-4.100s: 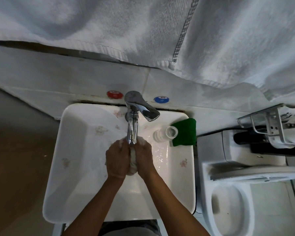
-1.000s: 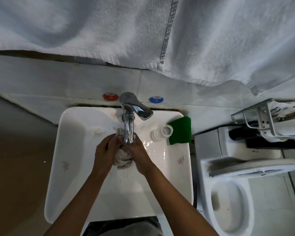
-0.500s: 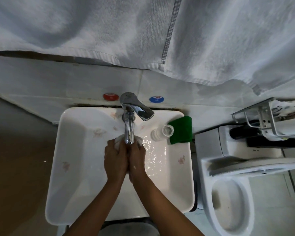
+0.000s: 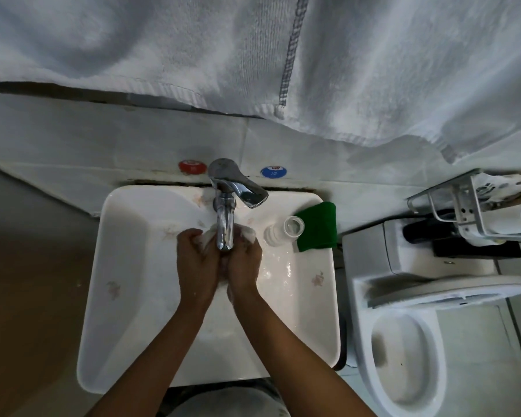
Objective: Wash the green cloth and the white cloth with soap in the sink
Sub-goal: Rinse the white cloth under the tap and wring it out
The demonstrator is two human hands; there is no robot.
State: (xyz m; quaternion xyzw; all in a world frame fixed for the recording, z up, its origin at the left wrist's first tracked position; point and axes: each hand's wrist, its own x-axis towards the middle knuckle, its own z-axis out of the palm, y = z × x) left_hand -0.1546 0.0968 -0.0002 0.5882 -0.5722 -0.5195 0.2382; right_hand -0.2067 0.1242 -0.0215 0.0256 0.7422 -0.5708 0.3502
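White cloth [image 4: 247, 231] sits bunched under the tap [image 4: 224, 227], both hands, left [image 4: 197, 260] and right [image 4: 244, 263], closed round it and pressed closer together than a second ago, mid-scrub, while the green cloth [image 4: 316, 225] waits unwashed on the sink [image 4: 127, 296] rim.

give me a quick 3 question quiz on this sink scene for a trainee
1. True or false: the green cloth is in the person's hands.
2. Which cloth is being scrubbed under the faucet? A) green B) white C) none
3. Fill in: the clear bottle lies on the sink rim beside the ____ cloth.

Key
1. False. It sits on the sink's back right corner, untouched.
2. B. The left hand and right hand squeeze the white cloth together.
3. green
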